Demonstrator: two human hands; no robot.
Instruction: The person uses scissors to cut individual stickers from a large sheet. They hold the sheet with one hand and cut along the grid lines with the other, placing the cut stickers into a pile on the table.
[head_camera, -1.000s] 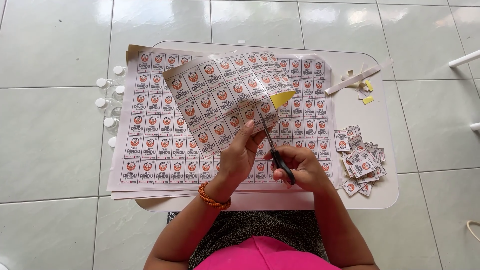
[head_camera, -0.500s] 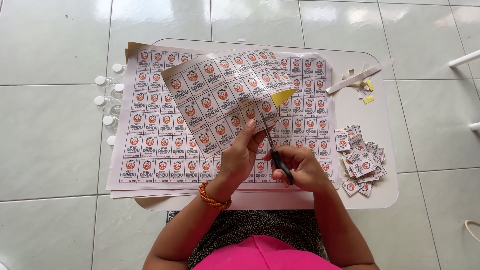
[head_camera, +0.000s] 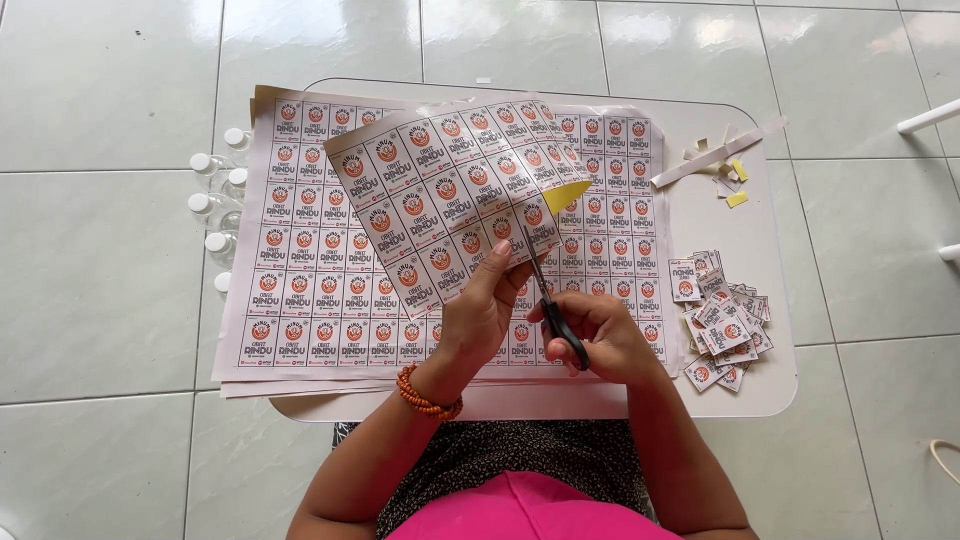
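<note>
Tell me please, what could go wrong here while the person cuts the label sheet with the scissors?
1. The left hand holds the label sheet close beside the scissors, so a blade might nick a finger.
2. The sheet is lifted and bends in the air, so the cut may drift into a label.
3. The pile of cut labels lies near the table edge; some could slide off.
</note>
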